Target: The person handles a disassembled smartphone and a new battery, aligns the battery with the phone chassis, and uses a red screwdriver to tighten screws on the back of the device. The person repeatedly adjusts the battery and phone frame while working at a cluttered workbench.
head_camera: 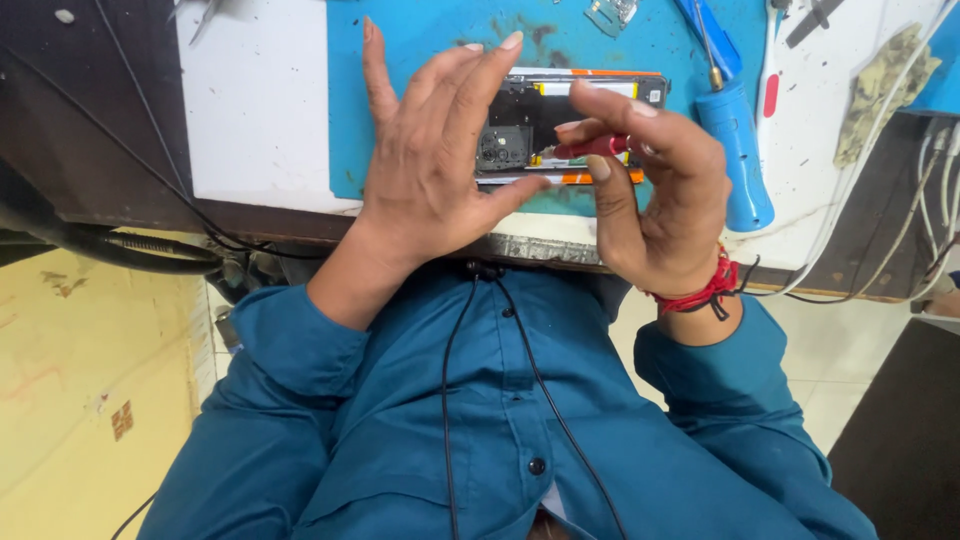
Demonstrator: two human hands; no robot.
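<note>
One opened smartphone (560, 125), back cover off and its circuit board and camera module showing, is held edge-up just above the tabletop (260, 110). The left hand (430, 160) steadies its near end, thumb under the lower edge, fingers spread wide. The right hand (655, 200) pinches one red-handled tool (592, 147) against the phone's innards. One blue mat (420, 50) lies beneath, one blue screwdriver (735, 150) to the right, one crumpled rag (885, 85) beyond it. The tabletop is white and scuffed; pale floor tiles (850, 350) show below
</note>
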